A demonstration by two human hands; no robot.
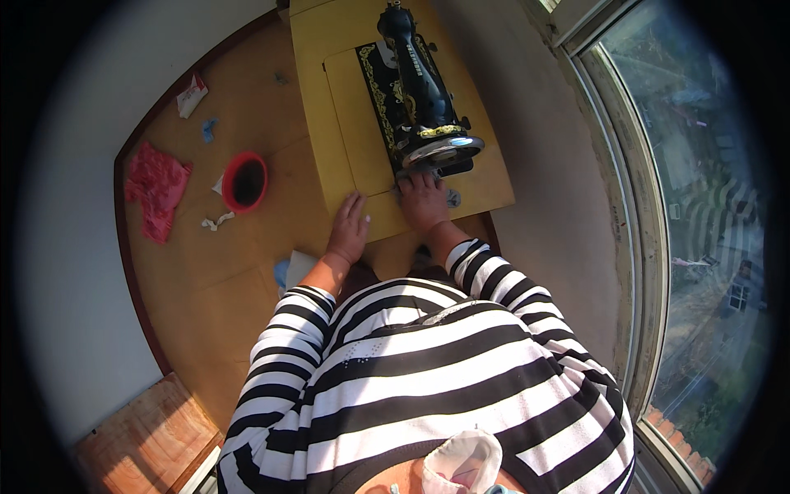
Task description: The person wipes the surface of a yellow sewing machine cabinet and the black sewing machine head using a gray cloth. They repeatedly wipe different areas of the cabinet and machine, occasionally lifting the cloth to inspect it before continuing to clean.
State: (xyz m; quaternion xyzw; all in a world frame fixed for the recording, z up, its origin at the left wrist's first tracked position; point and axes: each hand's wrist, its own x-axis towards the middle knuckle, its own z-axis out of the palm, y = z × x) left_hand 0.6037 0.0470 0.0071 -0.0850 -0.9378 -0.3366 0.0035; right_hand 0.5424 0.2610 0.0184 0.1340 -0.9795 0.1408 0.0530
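Note:
A black sewing machine (pixel 426 86) with gold ornament stands on a yellow wooden sewing table (pixel 339 142). Its shiny handwheel (pixel 447 150) faces me. Just below the wheel, my right hand (pixel 424 200) presses a grey cloth (pixel 454 198) on the tabletop, fingers curled over it. Most of the cloth is hidden under the palm and fingers. My left hand (pixel 349 228) rests at the near left corner of the table, holding nothing, its fingers extended onto the wood.
On the floor to the left are a red bucket (pixel 266 179) with dark contents, a crumpled red plastic bag (pixel 157 188), a white-and-red packet (pixel 192 97) and scraps. A window (pixel 642 185) runs along the right wall. A wooden panel (pixel 148 438) is at lower left.

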